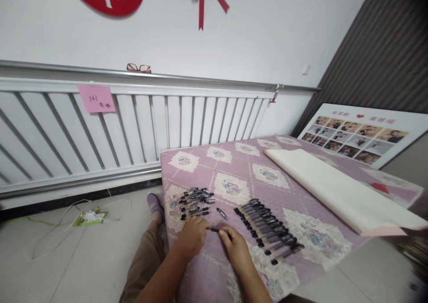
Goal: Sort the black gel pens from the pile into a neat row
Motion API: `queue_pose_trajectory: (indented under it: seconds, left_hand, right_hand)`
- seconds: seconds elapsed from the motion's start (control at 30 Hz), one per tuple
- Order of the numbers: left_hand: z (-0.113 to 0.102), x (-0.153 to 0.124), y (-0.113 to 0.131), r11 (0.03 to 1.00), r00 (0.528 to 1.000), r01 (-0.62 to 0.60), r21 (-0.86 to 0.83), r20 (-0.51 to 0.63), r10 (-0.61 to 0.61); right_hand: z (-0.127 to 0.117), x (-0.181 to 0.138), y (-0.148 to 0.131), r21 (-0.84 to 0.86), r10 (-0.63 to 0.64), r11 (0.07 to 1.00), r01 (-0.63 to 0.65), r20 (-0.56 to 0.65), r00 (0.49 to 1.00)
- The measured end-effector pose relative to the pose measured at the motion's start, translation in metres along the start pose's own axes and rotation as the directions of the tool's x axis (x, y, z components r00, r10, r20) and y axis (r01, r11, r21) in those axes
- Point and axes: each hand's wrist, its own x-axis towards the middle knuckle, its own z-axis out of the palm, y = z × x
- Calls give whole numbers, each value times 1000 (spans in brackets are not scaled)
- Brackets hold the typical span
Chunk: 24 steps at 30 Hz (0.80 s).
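Between my two hands is a slim black pen (pixel 214 230), held level just above the bed. My left hand (pixel 193 236) has its fingers closed at the pen's left end. My right hand (pixel 234 246) pinches the other end between thumb and fingers. Past my left hand lies a loose pile of black pens (pixel 197 197). One short dark piece with pale lettering (pixel 221 213), perhaps a pen cap, lies apart in front of my hands. To the right, several black-capped pens (pixel 267 227) lie side by side in a slanting row.
The bed has a purple patterned cover (pixel 230 160). A cream sheet (pixel 321 187) lies folded across its right side. A white radiator (pixel 174 120) runs along the wall, with glasses (pixel 138 68) on the pipe. A photo board (pixel 354 135) leans behind. A power strip (pixel 89 217) with cables lies on the floor.
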Motion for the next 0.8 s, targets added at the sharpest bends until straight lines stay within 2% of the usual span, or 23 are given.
queue_pose_trajectory:
  seconds: [0.13, 0.33, 0.53, 0.8]
  left_hand:
    - [0, 0, 0, 1000, 1000, 3, 2, -6, -3]
    - [-3, 0, 2, 1000, 1000, 16, 15, 19, -17]
    - [-2, 0, 3, 1000, 1000, 13, 13, 11, -13]
    - [-1, 0, 2, 1000, 1000, 13, 18, 9, -13]
  right_hand:
    - [2, -1, 1, -43, -18, 999, 17, -21, 1000]
    - [3, -2, 1, 35, 14, 999, -11, -88, 996]
    - [2, -3, 1, -3, -60, 998, 60, -48, 997]
    - [3, -4, 1, -29, -11, 1000, 9, -77, 997]
